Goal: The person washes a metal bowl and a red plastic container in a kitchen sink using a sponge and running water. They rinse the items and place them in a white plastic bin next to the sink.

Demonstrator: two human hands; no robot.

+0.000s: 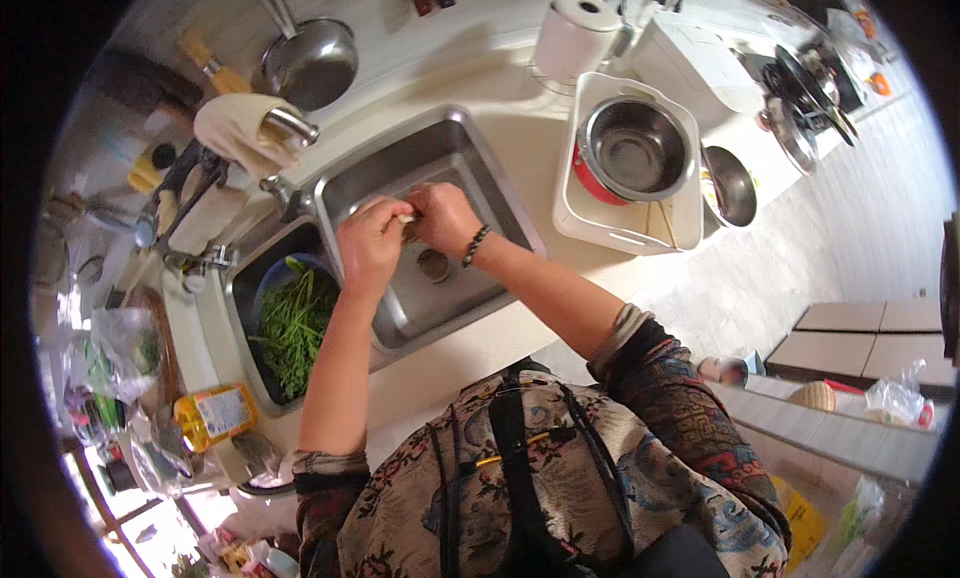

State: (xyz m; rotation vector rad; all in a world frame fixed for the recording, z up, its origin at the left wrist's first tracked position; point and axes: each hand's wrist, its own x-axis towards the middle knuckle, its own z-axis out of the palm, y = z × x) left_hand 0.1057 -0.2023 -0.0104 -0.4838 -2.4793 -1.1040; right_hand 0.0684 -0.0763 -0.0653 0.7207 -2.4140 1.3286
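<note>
Over the larger basin of the steel double sink (491,203), my left hand (371,240) and my right hand (448,219) meet at the fingertips. Between them they pinch a small pale item (407,219), mostly hidden by the fingers, so I cannot tell its kind. A dark beaded bracelet (475,246) circles my right wrist. Below the hands lies the round drain (433,266). In the smaller basin, left of my left forearm, leafy greens (296,338) fill a dark blue bowl (271,284).
Right of the sink stands a white plastic bin (630,229) holding a steel bowl (637,149) and a red pot (596,184). The faucet (289,124), draped with a cloth (232,127), rises behind. A yellow bottle (215,416) sits at the left. A steel saucepan (311,64) hangs on the wall.
</note>
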